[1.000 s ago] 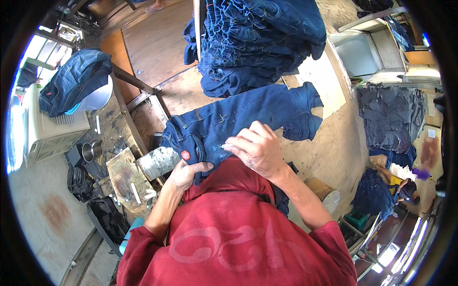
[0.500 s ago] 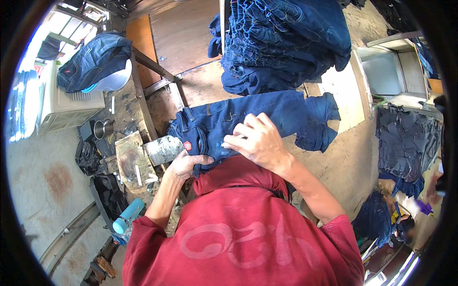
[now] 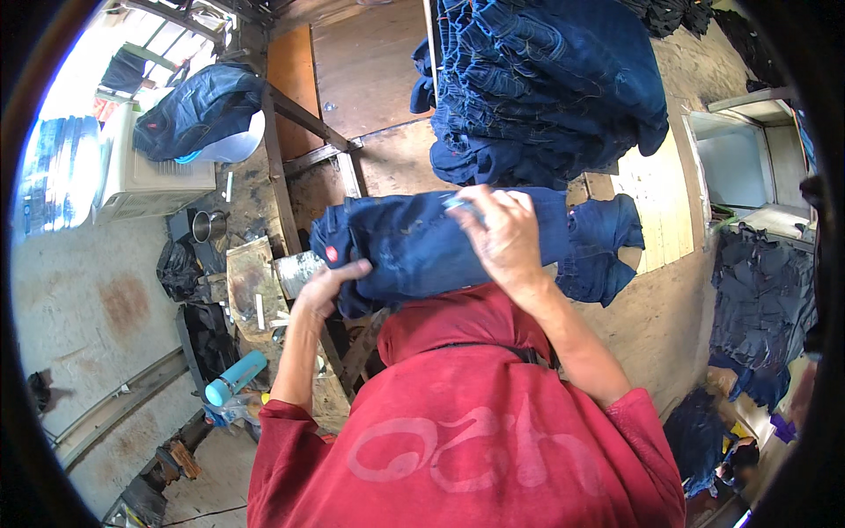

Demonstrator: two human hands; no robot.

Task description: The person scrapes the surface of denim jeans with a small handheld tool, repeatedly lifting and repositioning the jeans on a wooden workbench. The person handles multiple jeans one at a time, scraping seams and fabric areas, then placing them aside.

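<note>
the right hand (image 3: pixel 503 236) hides part of the pair of dark blue jeans (image 3: pixel 422 246) it presses on, fingers curled together over the denim; something small and pale shows at its fingertips, too unclear to name. the left hand (image 3: pixel 327 289) clamps the waist end, thumb over, fingers tucked beneath (out of sight). the jeans lie folded across a worn wooden workbench (image 3: pixel 387 158), one leg end drooping rightward. one tall stack of folded jeans (image 3: pixel 546 79) sits behind, cut off at the top. a single turquoise bottle (image 3: pixel 234 378) lies lower left.
</note>
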